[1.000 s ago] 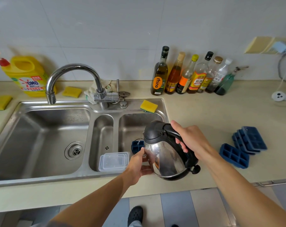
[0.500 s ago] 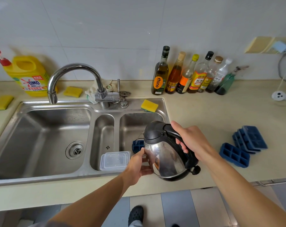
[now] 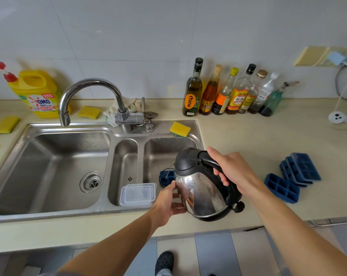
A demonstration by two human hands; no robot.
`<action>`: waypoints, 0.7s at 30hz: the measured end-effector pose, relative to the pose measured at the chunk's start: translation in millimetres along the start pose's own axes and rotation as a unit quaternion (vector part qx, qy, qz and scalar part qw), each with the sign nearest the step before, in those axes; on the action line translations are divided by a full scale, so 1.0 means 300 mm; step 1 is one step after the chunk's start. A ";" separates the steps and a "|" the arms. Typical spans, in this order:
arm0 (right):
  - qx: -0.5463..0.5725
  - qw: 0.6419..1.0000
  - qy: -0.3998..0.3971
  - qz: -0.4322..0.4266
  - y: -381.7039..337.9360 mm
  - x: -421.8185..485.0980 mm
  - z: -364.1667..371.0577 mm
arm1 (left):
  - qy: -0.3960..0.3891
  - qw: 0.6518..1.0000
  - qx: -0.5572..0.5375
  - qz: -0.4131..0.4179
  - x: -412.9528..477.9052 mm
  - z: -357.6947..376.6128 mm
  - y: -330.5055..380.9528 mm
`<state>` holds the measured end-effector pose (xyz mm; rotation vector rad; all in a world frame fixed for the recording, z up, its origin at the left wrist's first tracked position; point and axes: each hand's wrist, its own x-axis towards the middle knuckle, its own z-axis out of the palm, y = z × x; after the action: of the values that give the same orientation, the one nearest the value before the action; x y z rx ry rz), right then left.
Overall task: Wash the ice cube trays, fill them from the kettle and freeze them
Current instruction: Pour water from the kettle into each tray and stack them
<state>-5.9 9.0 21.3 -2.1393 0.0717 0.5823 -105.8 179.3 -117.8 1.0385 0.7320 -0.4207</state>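
1. Two hands hold a steel kettle (image 3: 200, 188) in the air above the front edge of the counter, at the right-hand basin of a steel sink (image 3: 69, 127).
2. The kettle is tilted. Its long axis runs from the black lid, up and to the left, down to the black base, which faces lower right toward the person. The spout points left, over the right basin.
3. The right hand (image 3: 235, 172) grips the black handle on the kettle's right side, fingers wrapped around it.
4. The left hand (image 3: 167, 201) cups the shiny lower body, thumb on the side wall and curved fingers beneath.
5. In the right basin lies a blue ice cube tray (image 3: 166, 177), mostly hidden behind the kettle. What its cells hold cannot be told.
6. The narrow middle basin holds a clear lidded plastic box (image 3: 137, 194) leaning at its near end.
7. On the counter to the right of the kettle lies a single blue tray (image 3: 282, 188), cells facing up, and just beyond it a stack of blue trays (image 3: 301, 169), each offset from the next.
8. A yellow sponge (image 3: 180, 128) rests on the sink's back rim. A row of bottles (image 3: 228, 92) stands against the tiled wall.
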 end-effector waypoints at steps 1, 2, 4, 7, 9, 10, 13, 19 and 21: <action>-0.001 1.000 0.000 -0.001 0.000 -0.001 -0.003 | -0.002 1.000 0.000 0.001 -0.004 0.004 0.000; -0.001 1.000 -0.001 -0.001 0.001 -0.002 -0.006 | -0.002 1.000 -0.002 0.002 -0.006 0.009 0.001; 0.002 1.000 -0.001 -0.002 0.004 -0.003 -0.012 | -0.002 1.000 -0.004 0.002 -0.008 0.016 0.000; 0.003 1.000 0.000 -0.005 0.009 -0.001 -0.019 | 0.005 1.000 -0.003 0.001 -0.009 0.025 -0.005; 0.001 1.000 0.000 -0.004 0.011 0.001 -0.024 | 0.006 1.000 -0.004 0.000 -0.008 0.029 -0.008; 0.001 1.000 0.000 -0.004 0.013 0.002 -0.026 | 0.005 1.000 -0.006 -0.001 -0.008 0.032 -0.009; 0.004 1.000 0.002 -0.003 0.019 0.004 -0.034 | 0.002 1.000 -0.009 0.000 -0.007 0.042 -0.013; 0.010 1.000 0.003 0.000 0.031 0.001 -0.050 | 0.006 1.000 0.009 0.000 0.005 0.053 -0.011; 0.011 1.000 0.003 0.001 0.031 -0.001 -0.055 | 0.002 1.000 0.012 -0.001 0.009 0.058 -0.013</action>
<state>-2.4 -9.6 22.4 -2.1198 0.0837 0.5733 -100.4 162.1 -116.8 1.0609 0.7327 -0.4303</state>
